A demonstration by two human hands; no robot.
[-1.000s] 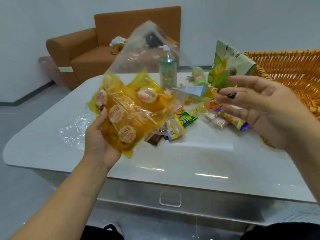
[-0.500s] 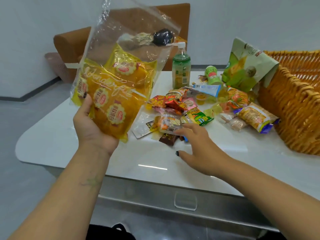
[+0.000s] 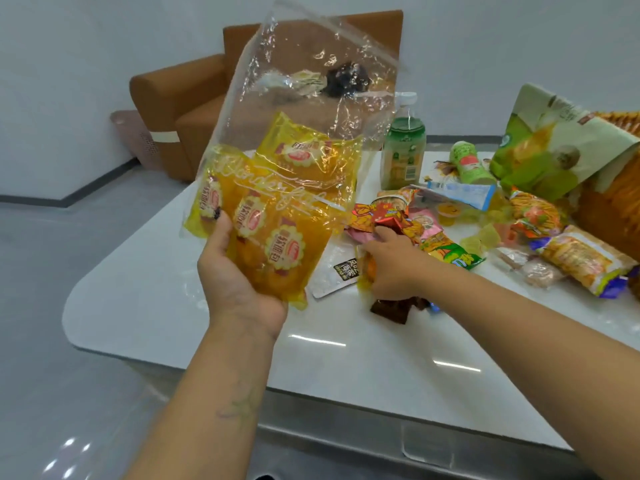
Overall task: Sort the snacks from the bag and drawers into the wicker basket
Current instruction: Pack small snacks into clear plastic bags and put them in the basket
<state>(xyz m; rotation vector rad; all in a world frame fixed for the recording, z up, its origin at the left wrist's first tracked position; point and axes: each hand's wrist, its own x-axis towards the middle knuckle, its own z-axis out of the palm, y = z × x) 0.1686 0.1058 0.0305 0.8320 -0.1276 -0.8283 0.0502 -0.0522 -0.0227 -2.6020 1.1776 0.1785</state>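
- The left hand (image 3: 239, 282), at centre left of the frame, grips the lower edge of a clear plastic bag (image 3: 304, 109) with thumb and curled fingers; yellow bread packs (image 3: 273, 220) fill its bottom.
- The right hand (image 3: 391, 268), at centre, curls its fingers round a yellow snack packet (image 3: 365, 271) on the white table (image 3: 346, 344).
- More snack packets (image 3: 446, 251) lie right of centre.
- The wicker basket (image 3: 609, 206) sits at the right edge, a green bag (image 3: 550, 150) leaning on it.
- A green bottle (image 3: 401, 150) stands behind the pile.
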